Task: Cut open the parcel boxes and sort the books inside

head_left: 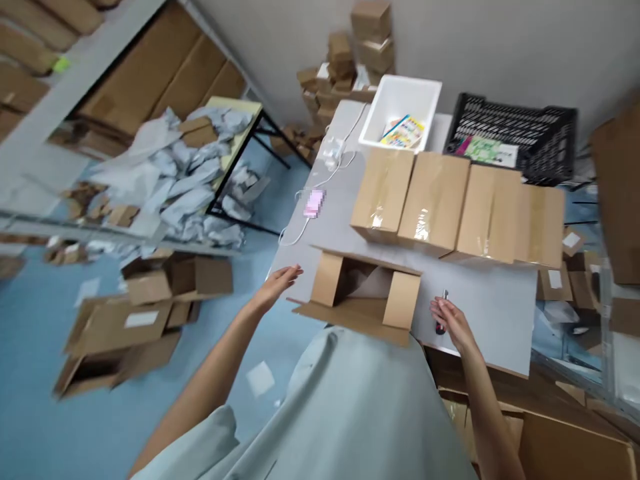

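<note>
"What is the room like?"

"A pale grey, smooth-topped table (500, 327) stands on a blue floor (30, 433). Small brown cardboard boxes (373, 57) are stacked by the wall, and pale crumpled wrapping (195, 177) lies heaped at the left, near opened brown cartons (115, 323) on the floor."

"And on the table?"

"An open, brown rectangular cardboard carton (345, 315) at the near edge, between the hands. Beyond it, four closed brown cartons (435, 190) stand in a row, sealed with clear shiny tape."

"The fingers?"

"The left hand (277, 285) is empty beside the carton, fingers extended. The right hand's (453, 321) fingers are bent across a slim black-and-red tool (440, 329) with a metallic tip; I can't tell whether they grip it."

"Any writing?"

"A white plastic bin (375, 110) holds colourful printed matter (404, 131), and a black slatted plastic crate (535, 130) a green-and-white printed item (487, 151); both prints are too blurred to read. A blank-looking white label (141, 319) marks one floor carton."
</note>
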`<state>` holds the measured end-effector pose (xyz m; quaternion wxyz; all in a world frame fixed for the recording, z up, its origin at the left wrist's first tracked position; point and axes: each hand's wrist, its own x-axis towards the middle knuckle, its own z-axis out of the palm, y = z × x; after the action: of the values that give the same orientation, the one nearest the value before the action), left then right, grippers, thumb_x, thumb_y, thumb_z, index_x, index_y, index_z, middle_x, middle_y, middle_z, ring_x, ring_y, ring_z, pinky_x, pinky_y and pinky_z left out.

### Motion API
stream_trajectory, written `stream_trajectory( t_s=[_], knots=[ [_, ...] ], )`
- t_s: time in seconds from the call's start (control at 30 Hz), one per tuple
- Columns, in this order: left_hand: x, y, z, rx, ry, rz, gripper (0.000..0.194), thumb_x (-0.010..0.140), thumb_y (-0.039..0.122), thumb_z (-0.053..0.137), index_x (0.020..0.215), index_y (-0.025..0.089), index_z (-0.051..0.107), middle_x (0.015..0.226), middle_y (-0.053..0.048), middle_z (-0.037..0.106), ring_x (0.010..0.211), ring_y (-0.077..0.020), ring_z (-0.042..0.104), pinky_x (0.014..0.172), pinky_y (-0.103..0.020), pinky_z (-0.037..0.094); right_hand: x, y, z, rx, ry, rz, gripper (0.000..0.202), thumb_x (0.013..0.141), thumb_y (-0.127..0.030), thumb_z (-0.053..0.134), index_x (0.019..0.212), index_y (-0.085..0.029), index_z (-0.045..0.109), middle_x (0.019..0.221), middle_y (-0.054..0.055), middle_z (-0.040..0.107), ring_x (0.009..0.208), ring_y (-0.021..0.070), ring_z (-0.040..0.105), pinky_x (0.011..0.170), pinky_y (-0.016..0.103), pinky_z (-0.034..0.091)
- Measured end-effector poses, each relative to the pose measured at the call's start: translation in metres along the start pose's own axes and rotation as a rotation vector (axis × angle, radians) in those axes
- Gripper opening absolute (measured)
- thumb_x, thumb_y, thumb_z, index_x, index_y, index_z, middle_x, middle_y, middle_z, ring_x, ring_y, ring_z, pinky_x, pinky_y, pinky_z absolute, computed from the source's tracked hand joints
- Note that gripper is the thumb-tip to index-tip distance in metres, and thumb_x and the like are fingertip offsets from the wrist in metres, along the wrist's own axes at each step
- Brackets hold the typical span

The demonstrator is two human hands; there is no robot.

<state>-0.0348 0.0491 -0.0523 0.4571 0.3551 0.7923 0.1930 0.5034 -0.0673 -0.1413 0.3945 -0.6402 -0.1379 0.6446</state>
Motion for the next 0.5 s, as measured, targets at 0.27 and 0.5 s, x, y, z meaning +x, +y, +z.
stream_trajectory(
  t_s=[0.27,0.5],
  knots=[
    [-0.048,-0.047,0.026,-0.207,-0.336,0.067,0.09,0.076,0.103,0.071,0.105,0.019,0.086,0.116,-0.015,0.088,0.117,-0.0382,0.077,0.109,-0.046,0.06,-0.044,0.039,0.052,-0.11,-0.157,0.19,0.069,0.076,-0.075,0.096,0.13,-0.035,0.084,0.146,0.006,0.083,0.128,0.0355,0.082,0.082,0.04,0.075],
    [-0.078,-0.1,-0.064,-0.268,-0.287,0.111,0.091,0.078,0.103,0.073,0.112,0.02,0.09,0.113,-0.009,0.088,0.109,-0.0363,0.079,0.091,-0.038,0.062,-0.089,0.01,0.14,-0.298,-0.16,0.086,0.067,0.079,-0.082,0.092,0.132,-0.04,0.087,0.152,0.004,0.08,0.154,0.0383,0.067,0.111,0.051,0.066]
  ],
)
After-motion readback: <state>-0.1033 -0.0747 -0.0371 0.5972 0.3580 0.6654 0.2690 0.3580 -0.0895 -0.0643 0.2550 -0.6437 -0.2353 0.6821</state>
